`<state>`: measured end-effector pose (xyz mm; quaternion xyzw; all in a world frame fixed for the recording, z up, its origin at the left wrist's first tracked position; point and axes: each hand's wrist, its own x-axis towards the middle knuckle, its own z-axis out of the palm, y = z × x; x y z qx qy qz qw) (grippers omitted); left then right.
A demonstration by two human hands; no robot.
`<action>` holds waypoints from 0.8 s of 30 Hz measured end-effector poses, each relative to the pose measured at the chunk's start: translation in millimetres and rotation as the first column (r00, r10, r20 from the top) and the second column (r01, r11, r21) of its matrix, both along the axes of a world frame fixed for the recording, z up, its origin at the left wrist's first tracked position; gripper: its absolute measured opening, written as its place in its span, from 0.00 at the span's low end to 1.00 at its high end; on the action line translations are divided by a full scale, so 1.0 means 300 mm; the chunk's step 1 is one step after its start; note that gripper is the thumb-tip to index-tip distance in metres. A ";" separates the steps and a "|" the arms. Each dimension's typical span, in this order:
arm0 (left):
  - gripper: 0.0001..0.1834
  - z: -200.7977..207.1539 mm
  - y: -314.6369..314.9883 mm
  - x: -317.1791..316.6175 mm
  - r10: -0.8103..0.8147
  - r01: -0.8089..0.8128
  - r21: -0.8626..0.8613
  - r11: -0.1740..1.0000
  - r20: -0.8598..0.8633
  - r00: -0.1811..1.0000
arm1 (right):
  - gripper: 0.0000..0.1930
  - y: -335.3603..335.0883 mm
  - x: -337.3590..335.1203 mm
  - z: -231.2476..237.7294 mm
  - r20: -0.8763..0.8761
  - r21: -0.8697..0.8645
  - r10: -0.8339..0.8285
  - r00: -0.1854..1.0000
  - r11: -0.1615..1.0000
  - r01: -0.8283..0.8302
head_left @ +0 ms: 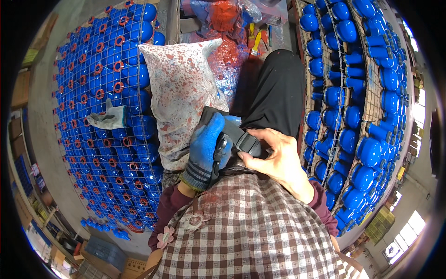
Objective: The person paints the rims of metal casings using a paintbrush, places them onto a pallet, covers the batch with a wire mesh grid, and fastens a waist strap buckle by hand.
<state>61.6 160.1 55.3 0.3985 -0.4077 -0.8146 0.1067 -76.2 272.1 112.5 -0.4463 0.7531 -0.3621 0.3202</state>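
Just above my lap, a black plastic buckle point(248, 143) sits on a wide black strap point(232, 132). My left hand point(207, 144), in a blue-coated knit glove with a dark striped cuff, is closed around the strap beside the buckle. My bare right hand point(281, 158) pinches the buckle's right end between thumb and fingers. Part of the strap is hidden under the glove and against my checked apron point(251, 223).
A paint-spotted white cloth point(181, 88) covers my left knee. A loose glove point(109, 117) lies on the left wire rack of blue parts with red rings point(100, 94). More blue parts point(370, 152) fill the right rack. Yellow-handled brushes point(255, 44) lie ahead by red-stained plastic point(226, 51).
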 end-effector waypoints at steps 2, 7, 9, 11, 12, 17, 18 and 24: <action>0.20 0.001 -0.002 0.006 -0.035 0.034 -0.176 0.984 -0.003 0.999 | 0.23 0.007 0.001 -0.009 -0.024 -0.007 0.010 1.000 1.000 -0.010; 0.14 0.046 -0.020 0.000 0.091 -0.090 0.281 0.956 0.010 0.996 | 0.24 0.017 -0.005 -0.017 -0.060 -0.042 0.024 0.998 0.999 -0.026; 0.12 -0.086 0.009 0.028 0.080 -0.080 0.045 0.996 0.001 0.997 | 0.25 0.006 -0.008 -0.008 0.082 0.108 0.044 0.996 0.993 -0.052; 0.11 -0.123 0.011 0.026 0.047 -0.047 -0.185 0.982 -0.006 0.999 | 0.24 0.033 -0.003 -0.046 0.395 0.169 -0.083 0.915 0.986 0.017; 0.10 -0.075 -0.005 0.014 -0.036 0.051 -0.219 0.974 0.073 0.997 | 0.22 0.052 -0.001 -0.065 0.654 0.246 -0.214 0.726 0.967 0.063; 0.10 -0.028 -0.036 0.004 -0.138 0.213 -0.320 0.923 0.240 0.961 | 0.14 0.089 -0.011 -0.150 0.881 0.349 -0.412 0.232 0.898 0.268; 0.13 -0.030 -0.041 0.016 -0.202 0.416 -0.729 0.544 0.367 0.908 | 0.13 0.107 -0.020 -0.174 0.892 0.398 -0.444 0.081 0.860 0.320; 0.09 -0.004 -0.018 -0.016 0.070 0.257 -0.934 0.250 0.282 0.957 | 0.14 0.114 -0.036 -0.161 0.908 0.419 -0.406 -0.106 0.866 0.272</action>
